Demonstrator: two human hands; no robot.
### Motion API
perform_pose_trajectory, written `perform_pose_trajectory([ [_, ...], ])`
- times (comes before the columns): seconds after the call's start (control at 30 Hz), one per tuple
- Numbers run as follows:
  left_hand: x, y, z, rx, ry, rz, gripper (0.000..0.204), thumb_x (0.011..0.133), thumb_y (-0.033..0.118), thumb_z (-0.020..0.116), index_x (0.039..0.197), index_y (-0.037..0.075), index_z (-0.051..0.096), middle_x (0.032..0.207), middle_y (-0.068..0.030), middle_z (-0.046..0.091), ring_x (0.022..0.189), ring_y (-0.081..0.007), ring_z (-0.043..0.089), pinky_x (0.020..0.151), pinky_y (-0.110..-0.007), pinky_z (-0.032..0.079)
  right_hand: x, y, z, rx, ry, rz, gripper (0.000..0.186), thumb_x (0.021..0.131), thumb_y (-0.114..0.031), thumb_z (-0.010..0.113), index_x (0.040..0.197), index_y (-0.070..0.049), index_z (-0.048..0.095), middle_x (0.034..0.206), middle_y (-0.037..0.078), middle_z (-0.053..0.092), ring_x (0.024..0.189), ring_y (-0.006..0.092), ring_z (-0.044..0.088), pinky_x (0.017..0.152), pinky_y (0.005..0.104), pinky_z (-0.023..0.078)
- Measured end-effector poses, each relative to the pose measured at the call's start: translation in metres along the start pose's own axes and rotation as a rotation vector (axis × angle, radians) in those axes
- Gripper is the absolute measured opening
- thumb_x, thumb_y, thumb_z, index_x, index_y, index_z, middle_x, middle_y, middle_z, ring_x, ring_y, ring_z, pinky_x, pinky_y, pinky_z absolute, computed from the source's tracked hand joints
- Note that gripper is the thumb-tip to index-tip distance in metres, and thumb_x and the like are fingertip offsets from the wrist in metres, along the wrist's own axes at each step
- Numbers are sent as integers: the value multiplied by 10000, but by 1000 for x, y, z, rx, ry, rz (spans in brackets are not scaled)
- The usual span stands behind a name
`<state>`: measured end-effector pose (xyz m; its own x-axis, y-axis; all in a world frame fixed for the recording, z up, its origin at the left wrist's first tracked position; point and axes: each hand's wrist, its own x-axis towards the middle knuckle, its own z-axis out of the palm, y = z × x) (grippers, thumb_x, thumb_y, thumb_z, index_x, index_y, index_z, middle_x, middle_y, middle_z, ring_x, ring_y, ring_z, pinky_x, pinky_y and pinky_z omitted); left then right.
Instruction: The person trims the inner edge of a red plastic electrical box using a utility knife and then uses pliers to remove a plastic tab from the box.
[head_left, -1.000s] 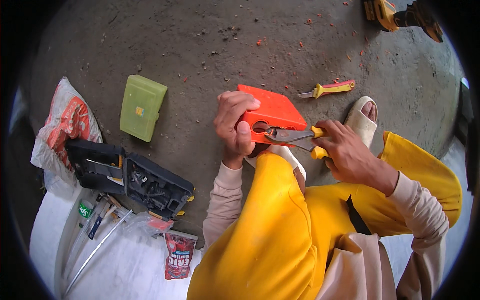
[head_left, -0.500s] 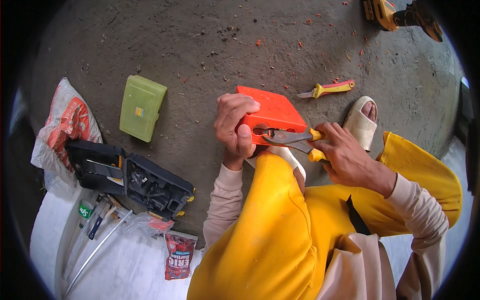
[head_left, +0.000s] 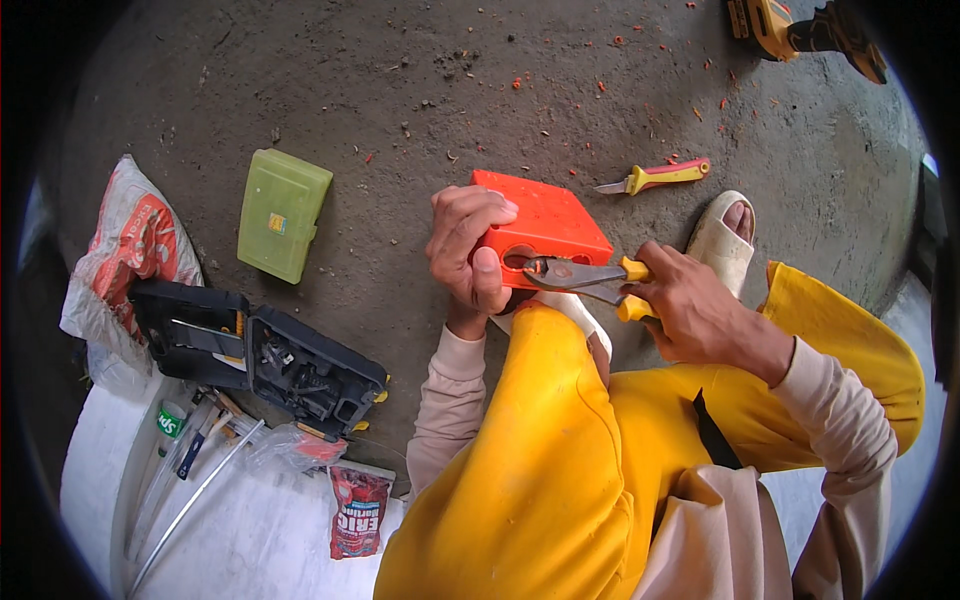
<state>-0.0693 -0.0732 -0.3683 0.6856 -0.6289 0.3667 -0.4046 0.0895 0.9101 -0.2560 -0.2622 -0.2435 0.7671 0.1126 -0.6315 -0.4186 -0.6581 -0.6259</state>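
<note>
My left hand [head_left: 468, 245] grips an orange plastic box [head_left: 550, 215] by its left end, above my knee. Fingers lie on its upper face and the thumb presses the near side, beside a round hole. In my right hand [head_left: 690, 305] are pliers [head_left: 580, 273] with yellow and grey handles, the fingers wrapped round the grips. Their jaws touch the box's near side at the hole's edge; whether they pinch the plastic I cannot tell. Beyond the box, on the concrete, lies a knife [head_left: 665, 175] with a red and yellow handle.
A green lidded case [head_left: 285, 215] lies on the floor at left. Nearer is an open black tool case [head_left: 310, 370], beside a red-and-white sack [head_left: 140, 245]. A metal rod [head_left: 195, 510] and a red packet [head_left: 360, 510] rest on the white ledge. A power drill [head_left: 800, 35] lies far right.
The pliers' jaws have shifted very slightly at the hole's edge, and my right hand has moved a little with them. My left hand and the box stay nearly in place.
</note>
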Motion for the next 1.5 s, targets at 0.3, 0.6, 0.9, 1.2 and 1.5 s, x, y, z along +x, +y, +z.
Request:
perform_pose_trajectory([
  [0.3, -3, -2, -3, 0, 24, -58, 525, 972, 421, 444, 960, -44, 687, 953, -178, 705, 913, -337, 660, 855, -473, 523, -4, 19, 0, 224, 41, -168, 337, 835, -111, 721, 1131, 52, 721, 1262, 264, 611, 1177, 430, 616, 1025, 477, 504],
  [0.6, 6, 1, -4, 28, 100, -192, 564, 1023, 393, 364, 986, -68, 688, 971, -188, 698, 907, -305, 661, 835, -428, 523, -13, 3, -40, 583, -47, -1, 415, 966, -176, 676, 1306, 61, 661, 1399, 222, 607, 1243, 365, 617, 1066, 444, 469],
  [0.9, 9, -2, -8, 52, 81, -228, 572, 1053, 363, 328, 996, -81, 683, 989, -200, 697, 899, -293, 667, 817, -401, 530, -13, 16, -50, 1047, -131, 154, 550, 1030, -375, 661, 1403, 29, 634, 1397, 145, 659, 1273, 216, 612, 1116, 365, 420],
  [1.2, 6, -6, -8, 30, 93, -254, 573, 1066, 362, 334, 1003, -88, 682, 988, -199, 698, 890, -281, 669, 804, -391, 538, -13, 14, -47, 922, -137, 211, 570, 1029, -420, 657, 1367, 38, 652, 1404, 166, 653, 1292, 232, 589, 1115, 349, 404],
  [1.5, 6, -3, -8, 42, 85, -264, 582, 1066, 381, 337, 1001, -82, 684, 984, -195, 700, 892, -281, 671, 804, -389, 535, -13, 9, -48, 914, -140, 272, 418, 1000, -275, 671, 1280, 35, 680, 1294, 146, 666, 1106, 242, 644, 990, 381, 479],
])
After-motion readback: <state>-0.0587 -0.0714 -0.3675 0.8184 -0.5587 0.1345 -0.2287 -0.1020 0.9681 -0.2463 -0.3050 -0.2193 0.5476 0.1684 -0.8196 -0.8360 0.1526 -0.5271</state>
